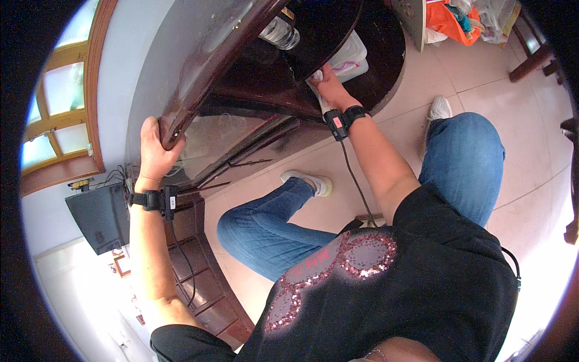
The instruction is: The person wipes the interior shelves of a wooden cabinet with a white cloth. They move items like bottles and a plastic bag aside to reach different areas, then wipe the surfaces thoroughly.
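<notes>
My left hand (156, 151) is wrapped around the end of a dark, glossy wooden post (181, 115) on a cabinet. My right hand (334, 88) reaches to the rounded dark shelves (384, 77) and holds a crumpled white cloth (316, 81) against the wood. Part of the cloth is hidden by the fingers. Close beyond that hand, a translucent plastic box (355, 56) with a purple-pink strip rests on the lower shelf. A clear glass or plastic vessel (282, 34) lies farther in, on the darker side. Both wrists carry black straps with small cabled devices.
Shoes and bent knees in jeans (466, 163) are beside the cabinet, on pale floor tiles (511, 113). An orange bag (452, 25) stands at the upper right, near a dark wooden leg (531, 63). On the left are a black screen (99, 219) and a wood-framed window (68, 95).
</notes>
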Demonstrator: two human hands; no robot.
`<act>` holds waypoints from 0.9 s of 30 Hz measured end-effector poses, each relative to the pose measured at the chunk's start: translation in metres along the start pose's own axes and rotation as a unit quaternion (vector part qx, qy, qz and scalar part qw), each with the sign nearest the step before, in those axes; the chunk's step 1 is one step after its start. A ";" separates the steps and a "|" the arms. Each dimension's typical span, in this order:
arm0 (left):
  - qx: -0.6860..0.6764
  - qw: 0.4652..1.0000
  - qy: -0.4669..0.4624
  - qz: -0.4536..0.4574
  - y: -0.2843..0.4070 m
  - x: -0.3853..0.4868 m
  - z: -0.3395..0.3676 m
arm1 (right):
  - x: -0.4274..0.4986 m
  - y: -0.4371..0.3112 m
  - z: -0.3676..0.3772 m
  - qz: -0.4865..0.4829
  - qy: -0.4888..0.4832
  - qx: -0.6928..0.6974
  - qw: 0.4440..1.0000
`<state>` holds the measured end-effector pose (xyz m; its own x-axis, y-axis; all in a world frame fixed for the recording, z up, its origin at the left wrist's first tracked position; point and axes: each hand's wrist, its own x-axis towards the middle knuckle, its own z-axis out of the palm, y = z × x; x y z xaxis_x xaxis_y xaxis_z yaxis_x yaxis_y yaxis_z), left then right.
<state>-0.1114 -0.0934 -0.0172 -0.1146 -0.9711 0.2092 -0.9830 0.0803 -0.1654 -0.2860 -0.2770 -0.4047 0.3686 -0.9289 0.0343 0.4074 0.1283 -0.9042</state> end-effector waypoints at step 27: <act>-0.028 0.999 -0.018 -0.024 0.001 0.000 0.001 | 0.059 0.021 -0.012 -0.001 -0.085 -0.243 0.966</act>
<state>-0.1120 -0.0933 -0.0185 -0.0622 -0.9814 0.1814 -0.9938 0.0442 -0.1020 -0.2656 -0.3333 -0.4269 0.5171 -0.8532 0.0679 -0.0174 -0.0898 -0.9958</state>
